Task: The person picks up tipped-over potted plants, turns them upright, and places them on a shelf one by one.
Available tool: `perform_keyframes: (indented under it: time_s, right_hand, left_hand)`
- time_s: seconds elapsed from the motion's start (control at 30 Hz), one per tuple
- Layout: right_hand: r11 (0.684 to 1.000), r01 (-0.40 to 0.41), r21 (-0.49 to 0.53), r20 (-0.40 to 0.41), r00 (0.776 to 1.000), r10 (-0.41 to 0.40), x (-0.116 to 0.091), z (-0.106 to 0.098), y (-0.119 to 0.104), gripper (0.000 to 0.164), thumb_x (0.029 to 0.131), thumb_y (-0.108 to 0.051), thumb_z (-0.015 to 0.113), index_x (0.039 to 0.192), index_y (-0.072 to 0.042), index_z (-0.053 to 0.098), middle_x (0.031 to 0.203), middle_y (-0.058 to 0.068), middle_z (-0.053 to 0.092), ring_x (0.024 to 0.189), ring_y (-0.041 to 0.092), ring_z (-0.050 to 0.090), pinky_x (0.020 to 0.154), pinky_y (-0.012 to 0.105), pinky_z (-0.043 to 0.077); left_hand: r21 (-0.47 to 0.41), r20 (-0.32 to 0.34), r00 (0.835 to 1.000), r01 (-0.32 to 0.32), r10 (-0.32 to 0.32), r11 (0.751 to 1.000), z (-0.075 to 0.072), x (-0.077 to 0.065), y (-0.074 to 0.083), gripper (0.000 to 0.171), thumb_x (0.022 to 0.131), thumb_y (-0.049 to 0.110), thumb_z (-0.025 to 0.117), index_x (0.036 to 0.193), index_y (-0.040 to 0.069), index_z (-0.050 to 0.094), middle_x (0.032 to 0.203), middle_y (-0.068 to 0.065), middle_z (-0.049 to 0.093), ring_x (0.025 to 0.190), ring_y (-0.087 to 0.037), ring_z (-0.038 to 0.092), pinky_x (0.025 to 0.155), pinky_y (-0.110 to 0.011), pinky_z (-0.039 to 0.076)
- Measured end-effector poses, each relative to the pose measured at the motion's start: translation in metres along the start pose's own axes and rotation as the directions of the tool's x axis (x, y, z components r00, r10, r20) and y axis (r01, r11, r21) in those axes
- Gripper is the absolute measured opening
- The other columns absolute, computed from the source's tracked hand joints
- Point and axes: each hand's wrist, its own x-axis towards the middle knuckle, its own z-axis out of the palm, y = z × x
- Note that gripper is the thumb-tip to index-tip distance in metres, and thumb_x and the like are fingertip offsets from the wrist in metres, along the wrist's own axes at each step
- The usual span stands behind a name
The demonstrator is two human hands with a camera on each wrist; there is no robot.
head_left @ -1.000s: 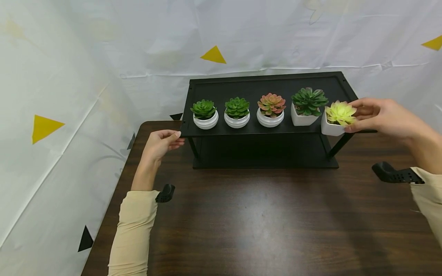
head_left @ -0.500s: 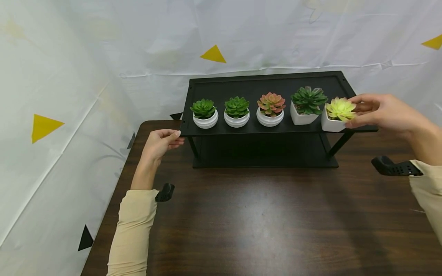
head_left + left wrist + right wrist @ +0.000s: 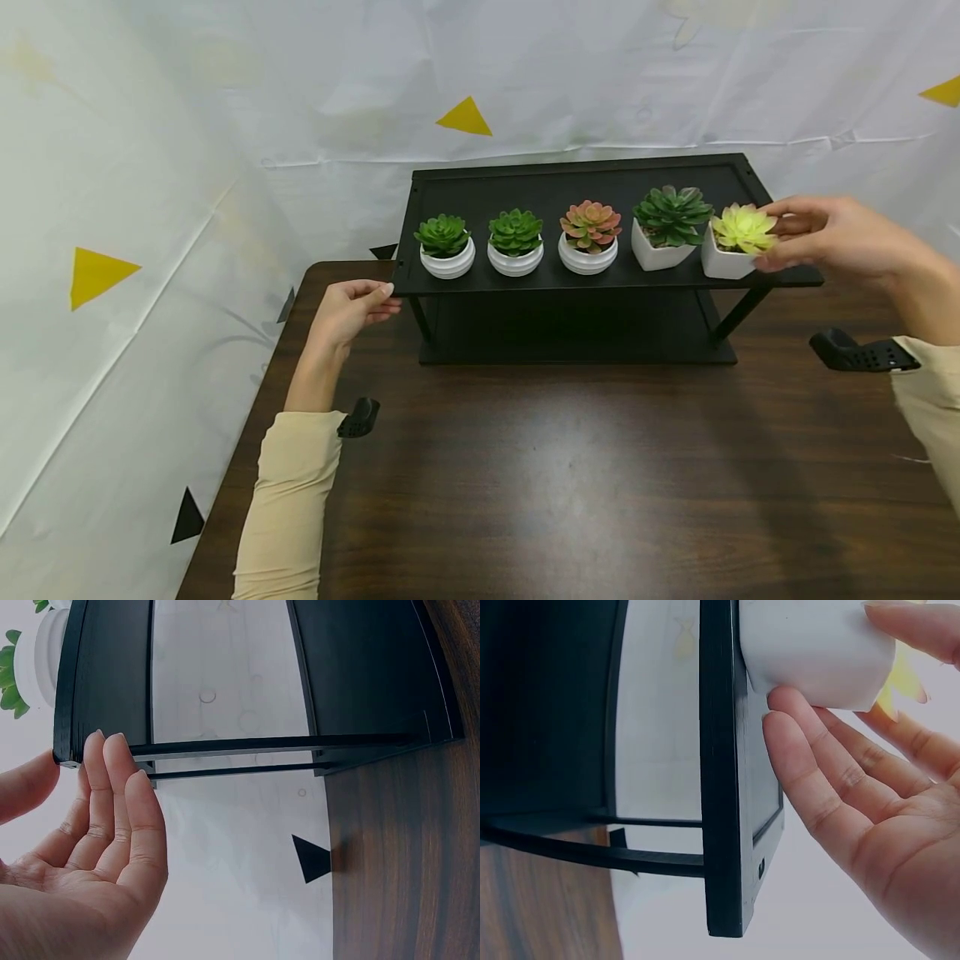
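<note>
My right hand (image 3: 836, 237) grips a small yellow-green succulent (image 3: 742, 229) in a white square pot (image 3: 817, 652), thumb on one side and fingers on the other. The pot stands at the right end of a black two-tier shelf (image 3: 517, 196), close by its front edge. Just left of it is a dark green succulent (image 3: 670, 218) in another white square pot. At the shelf's front left corner, my left hand (image 3: 348, 315) pinches the top board, the thumb (image 3: 30, 784) at its edge and the fingers (image 3: 146, 817) under it.
Farther left on the top board stand a reddish succulent (image 3: 590, 229) and two green succulents (image 3: 515, 233), all in round white pots. The shelf rests on a dark wooden table (image 3: 562, 467) against a white sheet (image 3: 345, 92) with yellow and black triangles.
My right hand has moved the yellow-green succulent back from the shelf's front edge and slightly right. The left hand has stayed at the corner.
</note>
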Motion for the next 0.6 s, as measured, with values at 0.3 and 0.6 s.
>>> perform_keyframes:
  time_s: [0.3, 0.6]
  right_hand:
    - [0.998, -0.038, -0.052, 0.014, 0.999, 0.039, 0.0077, -0.0052, 0.0015, 0.068, 0.086, -0.017, 0.066, 0.137, 0.003, 0.026, 0.127, 0.02, 0.044, 0.082, 0.003, 0.06, 0.067, 0.02, 0.05]
    - [0.999, -0.014, -0.03, 0.022, 1.0, 0.015, 0.0096, -0.0068, 0.0013, 0.064, 0.09, -0.013, 0.06, 0.138, 0.006, 0.023, 0.115, 0.005, 0.051, 0.08, 0.011, 0.064, 0.068, 0.021, 0.051]
  left_hand:
    - [-0.003, 0.001, 1.0, -0.016, 0.016, 1.0, -0.0003, 0.0013, -0.0013, 0.032, 0.093, 0.012, 0.054, 0.115, -0.011, 0.054, 0.08, 0.001, 0.062, 0.075, -0.009, 0.063, 0.077, -0.026, 0.052]
    - [0.008, 0.001, 1.0, -0.012, 0.012, 1.0, -0.0003, 0.0007, -0.0007, 0.032, 0.094, 0.013, 0.054, 0.115, -0.01, 0.054, 0.081, 0.001, 0.062, 0.076, -0.01, 0.063, 0.077, -0.027, 0.052]
